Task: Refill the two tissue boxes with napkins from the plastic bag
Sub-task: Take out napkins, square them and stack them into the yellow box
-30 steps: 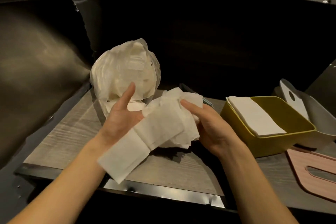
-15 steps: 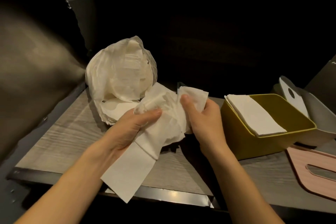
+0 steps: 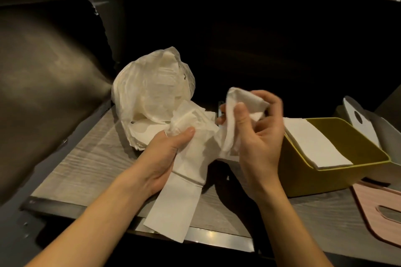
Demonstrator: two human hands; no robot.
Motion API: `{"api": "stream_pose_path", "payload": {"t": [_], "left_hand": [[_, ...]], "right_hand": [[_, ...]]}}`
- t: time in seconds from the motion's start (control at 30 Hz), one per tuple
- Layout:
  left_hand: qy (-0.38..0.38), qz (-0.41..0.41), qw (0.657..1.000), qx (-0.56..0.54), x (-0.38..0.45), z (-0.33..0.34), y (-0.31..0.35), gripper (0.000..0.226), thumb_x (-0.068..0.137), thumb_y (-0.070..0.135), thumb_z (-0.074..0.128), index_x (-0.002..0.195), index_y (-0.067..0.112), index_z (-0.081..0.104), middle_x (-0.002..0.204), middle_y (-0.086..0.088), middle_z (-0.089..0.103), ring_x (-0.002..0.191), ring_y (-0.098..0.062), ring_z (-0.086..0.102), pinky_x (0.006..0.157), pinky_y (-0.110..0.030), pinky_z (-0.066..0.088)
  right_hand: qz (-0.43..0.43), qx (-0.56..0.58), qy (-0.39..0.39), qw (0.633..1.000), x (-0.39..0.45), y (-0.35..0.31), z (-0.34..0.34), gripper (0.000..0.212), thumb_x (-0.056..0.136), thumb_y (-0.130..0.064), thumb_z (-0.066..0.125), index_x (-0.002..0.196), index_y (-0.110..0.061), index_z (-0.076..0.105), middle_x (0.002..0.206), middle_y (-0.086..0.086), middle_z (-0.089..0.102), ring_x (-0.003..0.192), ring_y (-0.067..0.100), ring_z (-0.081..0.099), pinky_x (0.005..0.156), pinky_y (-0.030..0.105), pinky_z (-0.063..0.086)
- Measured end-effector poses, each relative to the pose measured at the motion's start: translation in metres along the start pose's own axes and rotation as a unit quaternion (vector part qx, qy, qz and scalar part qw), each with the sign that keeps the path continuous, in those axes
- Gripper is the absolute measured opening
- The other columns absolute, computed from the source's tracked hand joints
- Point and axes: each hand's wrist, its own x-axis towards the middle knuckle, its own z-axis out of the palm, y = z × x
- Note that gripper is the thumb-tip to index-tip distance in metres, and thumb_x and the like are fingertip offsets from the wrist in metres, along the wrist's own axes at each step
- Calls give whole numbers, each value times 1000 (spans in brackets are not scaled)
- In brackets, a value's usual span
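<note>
A crumpled white plastic bag [image 3: 149, 93] stands on the wooden table [image 3: 86, 167], with more napkins showing in its mouth. My left hand [image 3: 167, 154] grips a bunch of white napkins [image 3: 191, 158]; one long strip hangs down over the table's front edge. My right hand [image 3: 258, 132] pinches the upper end of the same bunch, lifted to the right of the bag. To the right stands an open yellow tissue box [image 3: 338, 171] with a flat stack of napkins [image 3: 314, 141] lying across its rim. A grey tissue box [image 3: 382, 123] sits behind it.
A pink lid with a slot [image 3: 382, 208] lies flat at the right edge. A white lid with a hole [image 3: 360, 121] leans in the grey box. A dark padded seat back rises on the left, a dark wall behind the table. A metal strip edges the table front.
My right hand has risen and turned, pulling the top of the napkin bunch up and to the right. My left hand closed round the bunch and stays low by the bag.
</note>
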Motion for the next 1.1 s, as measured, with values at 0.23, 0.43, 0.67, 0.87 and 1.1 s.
{"api": "stream_pose_path", "payload": {"t": [0.23, 0.43, 0.67, 0.87, 1.1], "left_hand": [[-68, -6, 997, 23, 0, 2, 2, 33, 97, 13, 62, 129, 8, 69, 127, -23, 69, 118, -40, 67, 103, -50, 51], [-131, -47, 989, -56, 4, 2, 1, 51, 105, 47, 47, 139, 12, 63, 140, -16, 63, 132, -35, 59, 117, -53, 38], [-44, -23, 996, -69, 6, -3, 0, 40, 102, 31, 59, 137, 12, 63, 130, -19, 69, 120, -38, 67, 112, -57, 43], [-44, -16, 993, -108, 4, -3, 6, 45, 103, 39, 57, 138, 12, 61, 132, -19, 68, 121, -39, 66, 110, -56, 45], [-5, 57, 989, -138, 3, 0, 10, 40, 106, 28, 50, 139, 6, 57, 129, -14, 70, 121, -26, 68, 106, -43, 48]], "right_hand": [[46, -216, -99, 970, -1, 31, 13, 43, 100, -29, 68, 140, -36, 53, 125, -23, 61, 119, 9, 63, 94, 42, 59], [89, -340, -94, 932, -3, 44, 10, 56, 101, -41, 63, 150, -41, 38, 139, -23, 44, 131, -2, 38, 111, 32, 35], [183, -183, -134, 957, -23, 13, -6, 117, 75, -57, 83, 154, -62, -2, 157, -23, 29, 123, -2, 57, 91, 19, 56], [243, -227, -251, 909, -27, 10, -6, 127, 83, -23, 87, 159, -52, -10, 100, -7, 72, 80, 9, 71, 78, 26, 60], [296, -155, -283, 899, -18, 4, -20, 81, 92, -5, 70, 147, -46, 28, 97, -11, 77, 90, 7, 74, 74, 16, 55]]}}
